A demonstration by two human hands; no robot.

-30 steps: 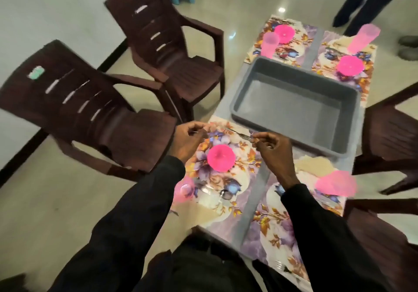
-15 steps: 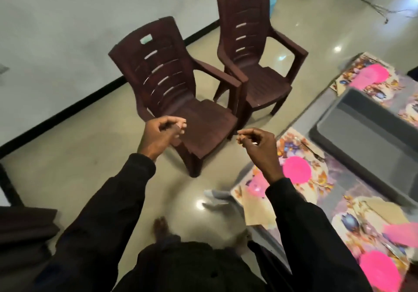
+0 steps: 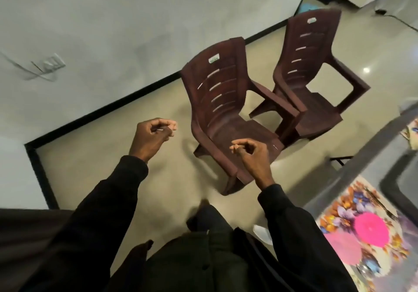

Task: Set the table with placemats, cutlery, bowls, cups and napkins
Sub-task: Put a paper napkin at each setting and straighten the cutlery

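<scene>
Both hands are raised over the floor (image 3: 108, 160), in the centre of the frame and well apart from the counter (image 3: 352, 162), which occupies the right edge. The left hand (image 3: 151, 138) has its fingers curled with the thumb against the fingertips; a thin pale streak shows there, and it cannot be determined whether this is a held item. The right hand (image 3: 252, 156) is curled the same way, and nothing is visible in its pinch. The near chair (image 3: 217, 110) stands just beyond the hands, with a second chair (image 3: 312, 65) beside it at upper right. At lower right, a floral placemat (image 3: 352, 203) lies on the counter and marks one seat position. The pink bowl (image 3: 371, 227) sits near its centre, where a diner would reach it. The fork (image 3: 382, 205) lies along the mat edge nearest the grey tub (image 3: 400, 178). A paler pink shape (image 3: 342, 247) beside the bowl is probably the cup but is too blurred to confirm. This setting appears largely complete; no napkin can be identified.
</scene>
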